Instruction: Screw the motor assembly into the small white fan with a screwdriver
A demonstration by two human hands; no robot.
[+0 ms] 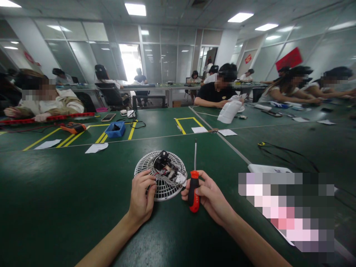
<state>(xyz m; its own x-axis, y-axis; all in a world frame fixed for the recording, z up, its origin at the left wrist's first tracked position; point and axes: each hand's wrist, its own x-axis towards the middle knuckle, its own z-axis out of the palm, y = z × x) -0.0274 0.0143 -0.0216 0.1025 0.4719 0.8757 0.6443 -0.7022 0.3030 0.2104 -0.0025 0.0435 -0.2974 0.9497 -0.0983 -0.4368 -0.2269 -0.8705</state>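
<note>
A round white fan grille (pixel 167 192) lies on the green table in front of me. On it sits a dark motor assembly (pixel 164 160) with a loop of grey cable (pixel 167 181) and a small white tag. My left hand (pixel 142 193) is closed at the grille's left edge, fingers curled over the rim and thumb at the front. In my right hand (pixel 210 194) is a screwdriver (pixel 194 193) with a red and black handle, its shaft pointing up and away. The fingertips behind the handle are close to the grille's right edge; whether they touch it I cannot tell.
To the right is a white-edged board or tray (pixel 269 168), mostly blurred out. Farther back are a blue bin (pixel 115 129), an orange and black tool (pixel 73 127), a phone (pixel 108 117) and paper slips (pixel 96 148). Across the table a person (pixel 214 92) handles a white plastic part (pixel 230 110).
</note>
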